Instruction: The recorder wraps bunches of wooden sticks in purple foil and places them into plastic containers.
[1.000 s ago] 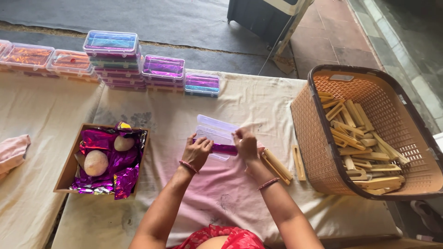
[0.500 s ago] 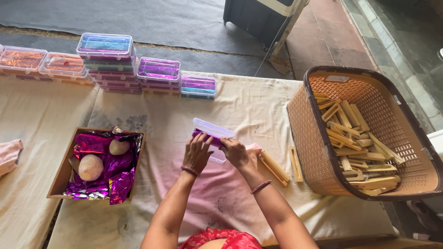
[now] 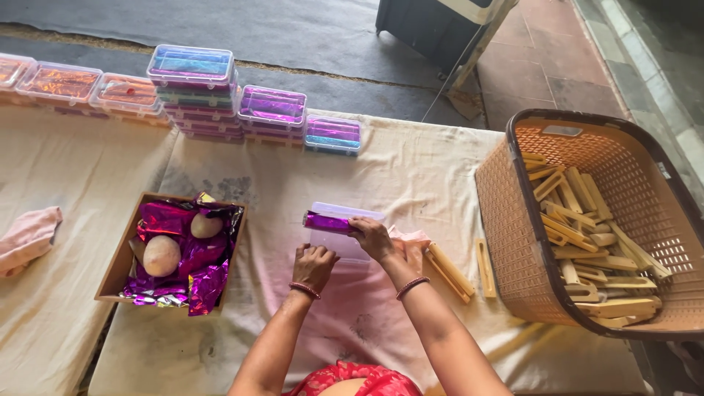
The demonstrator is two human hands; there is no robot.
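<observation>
Hands meet at the middle of the counter, over a small clear plastic box with a purple foil-wrapped piece lying along its near-left edge. Right hand comes in from the side, its grip closed on the end of the foil piece and the box rim, so foil and box sit together. Left hand rests just below the box, fingers curled against its near edge — looks like it braces the box on the cloth; whether it actually pinches anything, I cannot tell.

Just beside the right wrist lie a few wooden sticks, loose on the cloth, near the brown woven basket that holds many more. To the left, a cardboard tray carries crumpled purple foil and two pale rounded lumps. Along the far edge stand stacked filled boxes, lids shut, well apart from the hands.
</observation>
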